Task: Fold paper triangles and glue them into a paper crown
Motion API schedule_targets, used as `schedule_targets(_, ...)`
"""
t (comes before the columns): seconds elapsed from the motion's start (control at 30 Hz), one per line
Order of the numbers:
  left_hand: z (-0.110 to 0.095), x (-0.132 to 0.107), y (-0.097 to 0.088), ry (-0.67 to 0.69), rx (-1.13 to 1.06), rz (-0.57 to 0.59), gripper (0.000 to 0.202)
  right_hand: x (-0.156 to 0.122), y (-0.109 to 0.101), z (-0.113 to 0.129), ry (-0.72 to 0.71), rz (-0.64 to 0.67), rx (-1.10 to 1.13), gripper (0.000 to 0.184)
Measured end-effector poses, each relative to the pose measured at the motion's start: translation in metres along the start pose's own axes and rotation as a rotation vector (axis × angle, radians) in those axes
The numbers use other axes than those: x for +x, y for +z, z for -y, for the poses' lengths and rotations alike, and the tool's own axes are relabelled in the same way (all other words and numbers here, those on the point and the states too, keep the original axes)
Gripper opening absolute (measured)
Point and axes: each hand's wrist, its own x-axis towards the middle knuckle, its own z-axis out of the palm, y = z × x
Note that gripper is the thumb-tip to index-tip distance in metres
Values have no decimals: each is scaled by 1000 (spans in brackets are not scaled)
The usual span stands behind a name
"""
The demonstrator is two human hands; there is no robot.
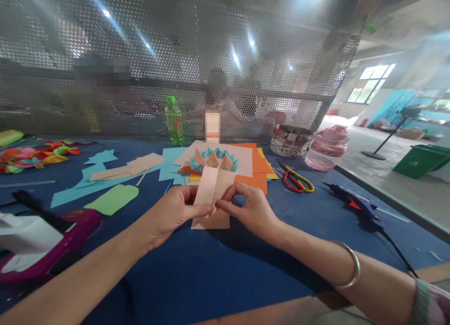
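Observation:
A peach paper sheet (pixel 210 184) with its sides folded toward the middle lies on the blue table (pixel 211 273) in front of me. My left hand (pixel 174 212) pinches its left flap with thumb and fingers closed. My right hand (pixel 251 208) pinches the right flap near the centre crease, thumb and forefinger curled into a ring. A silver bangle (pixel 349 266) sits on my right wrist. Just behind the sheet stand several small folded paper pieces (pixel 213 158), peach and teal, on a pale sheet.
Orange and yellow sheets (pixel 258 168), red-and-yellow scissors (pixel 297 180), a blue glue gun (pixel 353 205), a pink jar (pixel 326 147), a woven basket (pixel 290 140) lie to the right. Green bottle (pixel 175 121), paper scraps (pixel 112 198) and a pink tool (pixel 42 250) lie left. A perforated metal screen (pixel 176 58) backs the table, people behind it.

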Motion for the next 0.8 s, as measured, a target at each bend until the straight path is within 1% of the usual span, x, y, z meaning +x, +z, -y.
schedule_targets(0.2, 3, 0, 5, 54, 41, -37, 34, 0, 0, 1, -32, -15, 9, 18)
schedule_targets(0.4, 5, 0, 6, 63, 124, -90, 32, -1, 1, -1, -21, -1, 25, 18)
schedule_targets(0.53, 5, 0, 7, 53, 113, -84, 32, -1, 1, -2, -23, 3, 59, 19)
schedule_targets(0.7, 6, 1, 8, 49, 121, -86, 31, -2, 1, 0, -11, -9, 32, 19)
schedule_targets(0.8, 6, 2, 8, 53, 129, -92, 34, -2, 2, 1, -48, -25, 37, 17)
